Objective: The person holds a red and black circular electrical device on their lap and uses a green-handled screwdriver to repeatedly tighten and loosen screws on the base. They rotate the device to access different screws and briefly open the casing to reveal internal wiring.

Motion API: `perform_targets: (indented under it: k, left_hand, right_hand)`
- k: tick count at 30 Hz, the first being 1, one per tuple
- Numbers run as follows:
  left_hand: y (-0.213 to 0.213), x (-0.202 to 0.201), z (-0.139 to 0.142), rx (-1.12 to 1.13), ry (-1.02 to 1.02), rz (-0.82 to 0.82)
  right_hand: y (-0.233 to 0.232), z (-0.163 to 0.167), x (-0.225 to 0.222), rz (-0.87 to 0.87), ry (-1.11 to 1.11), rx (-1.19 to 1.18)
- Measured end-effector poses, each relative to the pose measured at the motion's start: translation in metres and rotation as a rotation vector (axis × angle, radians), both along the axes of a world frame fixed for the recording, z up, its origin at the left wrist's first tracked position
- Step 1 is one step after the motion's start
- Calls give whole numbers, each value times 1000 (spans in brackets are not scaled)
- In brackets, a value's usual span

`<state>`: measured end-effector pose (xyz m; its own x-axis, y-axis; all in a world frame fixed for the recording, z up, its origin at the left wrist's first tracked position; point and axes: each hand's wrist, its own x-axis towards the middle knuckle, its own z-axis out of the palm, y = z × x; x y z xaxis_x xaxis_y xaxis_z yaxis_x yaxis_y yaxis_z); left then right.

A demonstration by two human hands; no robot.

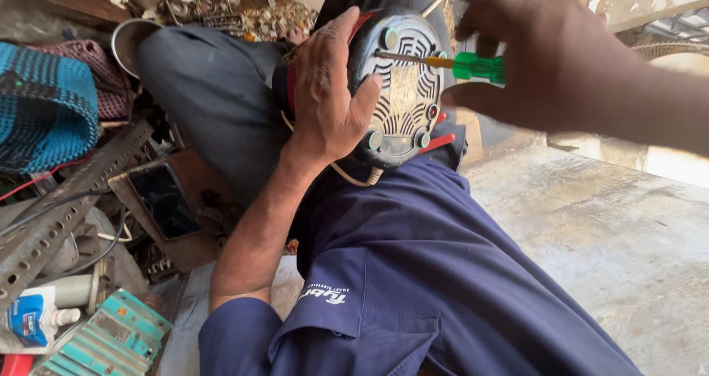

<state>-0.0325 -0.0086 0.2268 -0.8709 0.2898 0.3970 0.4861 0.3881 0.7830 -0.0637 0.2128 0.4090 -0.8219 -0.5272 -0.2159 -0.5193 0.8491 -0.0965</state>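
A left hand (329,95) clasps a round black appliance base (399,88) against the knee; right of it, the right hand (550,58) pinches a green-handled screwdriver (450,64), tip on the base.

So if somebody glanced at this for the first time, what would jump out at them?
Probably the bright green-handled screwdriver in the right hand, upper right, its tip set against the vented underside of a round black appliance. The left hand grips that appliance by its rim, propped on the person's lap at the top centre. At far left lies a jumble of scrap: a perforated metal bar and a dark phone.
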Motion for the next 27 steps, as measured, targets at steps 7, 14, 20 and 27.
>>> perform_targets:
  k: [7, 14, 20, 27]
  left_hand:
    - [2, 4, -9, -34, 27, 17]
    - [3, 2, -6, -37, 21, 29]
    - [-4, 5, -1, 79, -52, -9]
    - [-24, 1, -5, 171, -196, -46]
  right_hand:
    - [16, -6, 18, 384, 240, 318]
    - [11, -10, 3, -185, -191, 70]
    - [32, -13, 2, -179, -350, 390]
    - [47, -84, 1, -21, -38, -763]
